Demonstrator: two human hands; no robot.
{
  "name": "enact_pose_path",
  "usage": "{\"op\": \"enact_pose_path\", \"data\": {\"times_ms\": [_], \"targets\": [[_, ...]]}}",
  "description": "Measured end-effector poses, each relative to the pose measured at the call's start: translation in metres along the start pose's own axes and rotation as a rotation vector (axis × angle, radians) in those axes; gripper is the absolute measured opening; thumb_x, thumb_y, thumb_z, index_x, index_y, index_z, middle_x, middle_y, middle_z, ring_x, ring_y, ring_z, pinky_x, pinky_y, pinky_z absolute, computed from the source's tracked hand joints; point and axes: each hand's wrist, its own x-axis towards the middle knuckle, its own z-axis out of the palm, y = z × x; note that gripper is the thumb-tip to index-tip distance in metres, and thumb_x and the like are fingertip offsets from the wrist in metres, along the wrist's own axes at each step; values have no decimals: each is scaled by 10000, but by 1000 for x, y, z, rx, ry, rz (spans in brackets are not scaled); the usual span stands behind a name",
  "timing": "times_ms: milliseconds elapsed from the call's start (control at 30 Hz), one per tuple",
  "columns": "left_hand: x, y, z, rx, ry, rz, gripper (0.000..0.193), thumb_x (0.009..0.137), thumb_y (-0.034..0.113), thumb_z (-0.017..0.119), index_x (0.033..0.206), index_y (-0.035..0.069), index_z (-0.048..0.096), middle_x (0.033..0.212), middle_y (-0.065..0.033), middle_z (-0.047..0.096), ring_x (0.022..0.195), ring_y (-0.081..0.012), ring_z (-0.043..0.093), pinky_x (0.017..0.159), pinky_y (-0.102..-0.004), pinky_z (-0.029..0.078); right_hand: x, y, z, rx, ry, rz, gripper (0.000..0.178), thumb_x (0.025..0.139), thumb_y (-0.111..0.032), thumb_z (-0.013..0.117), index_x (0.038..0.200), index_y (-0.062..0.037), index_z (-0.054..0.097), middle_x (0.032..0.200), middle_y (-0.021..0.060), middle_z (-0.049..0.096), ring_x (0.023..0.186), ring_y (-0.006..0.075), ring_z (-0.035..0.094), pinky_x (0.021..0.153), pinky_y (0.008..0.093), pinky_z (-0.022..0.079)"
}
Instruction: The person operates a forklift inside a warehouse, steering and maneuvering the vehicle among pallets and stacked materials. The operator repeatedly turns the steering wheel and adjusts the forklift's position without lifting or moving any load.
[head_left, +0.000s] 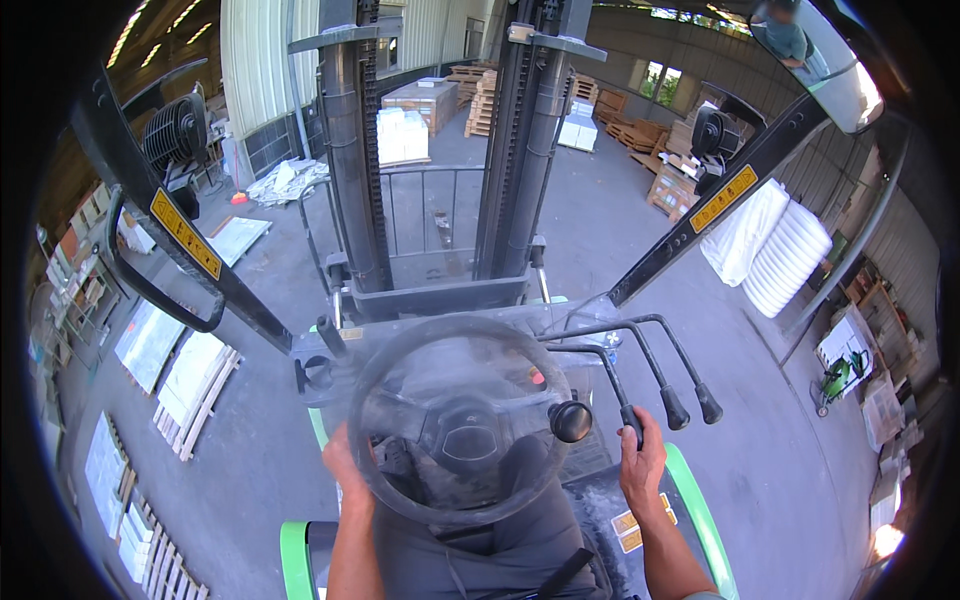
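I sit at the controls of a forklift with a dusty black steering wheel (470, 512) in front of me. My left hand (347, 462) is closed around the lower left of its rim, its fingertips partly hidden. A round black spinner knob (570, 422) stands on the wheel's right side. To the right, my right hand (645, 458) is closed on the black grip of the nearest control lever (612, 385). Two more bent levers, a middle lever (655, 370) and an outer lever (688, 360), stand beyond it, untouched.
Ahead rises the forklift mast (505, 170), with a black load guard (430, 215) behind it. White stacked blocks (402, 137), a wooden crate (428, 105) and pallets (482, 103) stand farther off. Slabs on pallets (195, 385) lie left; white wrapped rolls (785, 255) stand right.
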Motion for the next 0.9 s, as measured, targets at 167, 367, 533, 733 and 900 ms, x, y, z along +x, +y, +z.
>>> {"op": "enact_pose_path", "data": {"times_ms": [167, 367, 533, 733, 900], "targets": [[9, -21, 23, 83, -117, 123, 117, 855, 85, 643, 856, -30, 667, 716, -234, 642, 696, -453, 669, 599, -502, 478, 27, -7, -13, -10, 100, 96, 421, 958, -138, 680, 1351, -38, 570, 1190, 175, 665, 962, 274, 694, 866, 405, 551], [17, -17, 27, 1, 30, 84, 430, 1012, 277, 583, 855, -116, 655, 736, -275, 674, 659, -388, 671, 608, -507, 452, 53, -2, -23, 50, 265, -159, 313, 918, -29, 702, 1222, -61, 634, 1112, 140, 695, 855, 236, 706, 710, 338, 575], [22, -21, 36, -193, 38, -47, 476, 1041, 311, 579, 939, -145, 668, 794, -266, 704, 676, -331, 634, 636, -481, 475, 46, -2, -23, 63, 273, -158, 240, 901, -1, 705, 1134, -46, 667, 1060, 128, 721, 862, 261, 718, 738, 349, 583], [30, -32, 33, -173, 45, 11, 480, 1053, 316, 561, 915, -134, 650, 758, -233, 672, 657, -270, 553, 614, -471, 446, 17, -66, 0, 314, 107, -290, 315, 874, -22, 724, 1181, -17, 653, 1153, 147, 690, 1066, 337, 669, 932, 417, 538], [21, -37, 27, -181, 55, 4, 479, 1051, 316, 557, 906, -132, 643, 751, -224, 665, 656, -263, 547, 611, -470, 442, -7, -95, 16, 409, 26, -317, 447, 846, -70, 752, 1263, -1, 605, 1290, 161, 592, 1244, 364, 555, 1043, 454, 470]]}}
